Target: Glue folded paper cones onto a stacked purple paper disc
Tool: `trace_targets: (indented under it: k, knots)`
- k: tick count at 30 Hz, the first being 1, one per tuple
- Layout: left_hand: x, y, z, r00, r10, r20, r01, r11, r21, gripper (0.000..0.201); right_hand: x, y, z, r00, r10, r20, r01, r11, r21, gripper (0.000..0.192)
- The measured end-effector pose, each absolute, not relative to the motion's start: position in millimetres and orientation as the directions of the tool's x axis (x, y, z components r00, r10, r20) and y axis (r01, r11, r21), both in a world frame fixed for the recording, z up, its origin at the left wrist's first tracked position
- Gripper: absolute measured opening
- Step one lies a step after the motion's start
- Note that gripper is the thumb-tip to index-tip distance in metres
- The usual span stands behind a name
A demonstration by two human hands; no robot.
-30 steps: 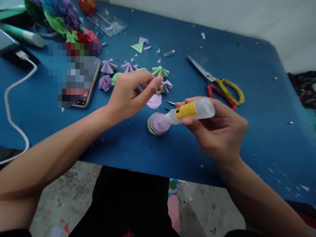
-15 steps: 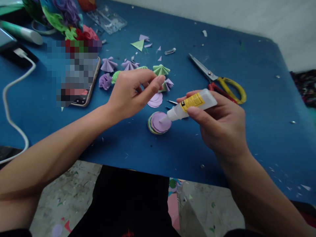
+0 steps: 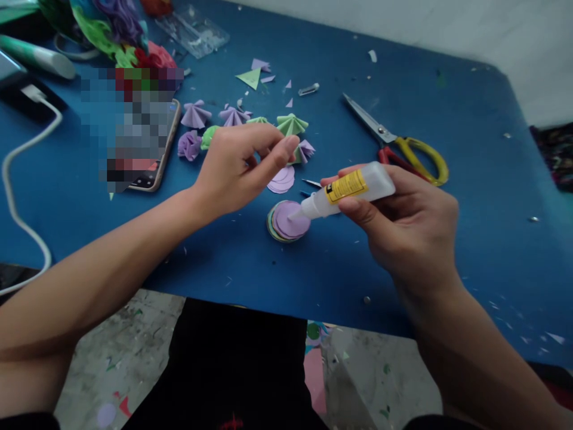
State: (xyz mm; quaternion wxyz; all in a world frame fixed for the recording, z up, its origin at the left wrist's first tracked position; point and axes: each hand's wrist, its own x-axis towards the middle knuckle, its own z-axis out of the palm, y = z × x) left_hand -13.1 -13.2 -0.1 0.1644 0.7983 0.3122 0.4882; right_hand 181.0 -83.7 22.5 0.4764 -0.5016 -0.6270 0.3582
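Observation:
My right hand (image 3: 403,221) grips a clear glue bottle (image 3: 347,188) with a yellow label, tilted nozzle-down to the left. Its tip meets or hovers just over the top of a stack of paper circles (image 3: 290,218), purple uppermost with other colours beneath. My left hand (image 3: 246,167) is raised above the table, thumb and fingers drawn together; whether anything small is between them is hidden. Behind it are more purple paper circles (image 3: 282,180), a folded green paper piece (image 3: 292,125), a folded purple piece (image 3: 196,114) and a purple rosette (image 3: 188,146).
Scissors (image 3: 394,140) with yellow and red handles lie at the right on the blue table (image 3: 470,239). A phone (image 3: 168,143), a white cable (image 3: 22,221), and colourful crepe-like material (image 3: 120,24) are at the left. Paper scraps (image 3: 249,78) lie toward the back.
My right hand has shifted slightly to the right around the glue bottle, whose nozzle stays at the purple circle. The left hand stays in place.

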Motion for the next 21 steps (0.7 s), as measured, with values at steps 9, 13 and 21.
trace_targets:
  k: [9, 13, 21]
  knots:
    - [-14, -14, 1, 0.317, 0.677, 0.664, 0.369, -0.733, 0.571, 0.039, 181, -82, 21, -0.035, 0.97, 0.24, 0.276, 0.24, -0.931, 0.017]
    - [-14, -13, 2, 0.313, 0.655, 0.688, 0.347, -0.753, 0.559, 0.034, 181, -82, 21, -0.038, 0.974, 0.222, 0.259, 0.225, -0.939, 0.015]
    - [-14, -12, 1, 0.329, 0.629, 0.704, 0.339, -0.774, 0.534, 0.033, 189, -71, 11, -0.055, 0.992, 0.113, 0.158, 0.12, -0.98, 0.019]
